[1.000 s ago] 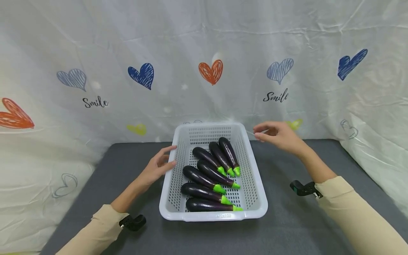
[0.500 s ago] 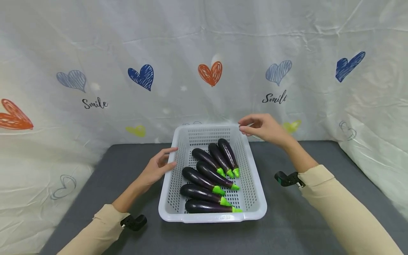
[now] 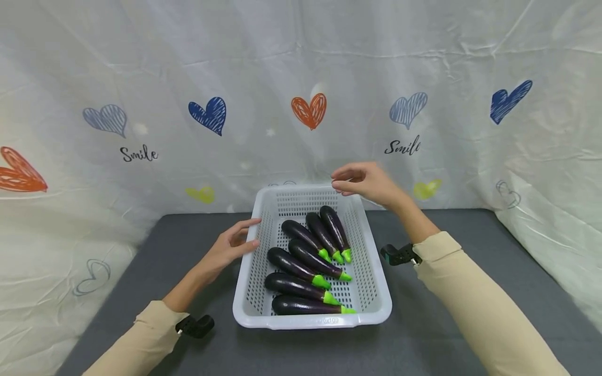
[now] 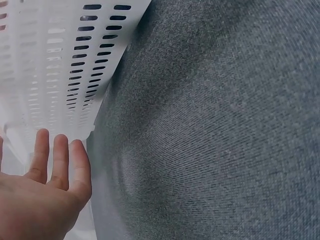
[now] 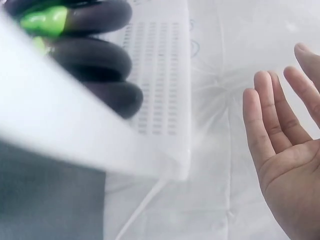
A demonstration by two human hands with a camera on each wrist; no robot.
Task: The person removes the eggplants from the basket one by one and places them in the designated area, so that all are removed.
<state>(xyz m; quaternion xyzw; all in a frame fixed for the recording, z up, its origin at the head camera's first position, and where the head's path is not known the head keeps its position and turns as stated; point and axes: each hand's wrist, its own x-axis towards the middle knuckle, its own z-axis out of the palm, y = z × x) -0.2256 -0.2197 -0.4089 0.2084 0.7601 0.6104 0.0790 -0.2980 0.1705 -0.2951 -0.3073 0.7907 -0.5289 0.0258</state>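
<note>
A white perforated plastic basket (image 3: 378, 271) holds several glossy dark purple eggplants (image 3: 293, 283) with bright green stem ends. Against the basket's left rim my left hand (image 3: 226, 250) rests with relaxed fingers, thumb apart from the index finger. In the left wrist view that left hand (image 4: 47, 195) has its fingers extended beside the slotted wall (image 4: 82, 60). Over the far right corner hovers my right hand (image 3: 369, 183), palm down, fingers loosely bent. The right wrist view shows this right hand (image 5: 290, 145) holding nothing, beyond the basket's far wall (image 5: 182, 90).
The basket stands on a grey cloth-covered table (image 3: 437, 313). Behind it hangs a pale curtain (image 3: 263, 62) printed with hearts and "Smile". Each wrist carries a black camera, the left one (image 3: 195, 326) and the right one (image 3: 397, 255).
My right hand has moved left and slightly up, from beside the basket's far right corner to above its far rim. My left hand, the basket and the eggplants have stayed in place.
</note>
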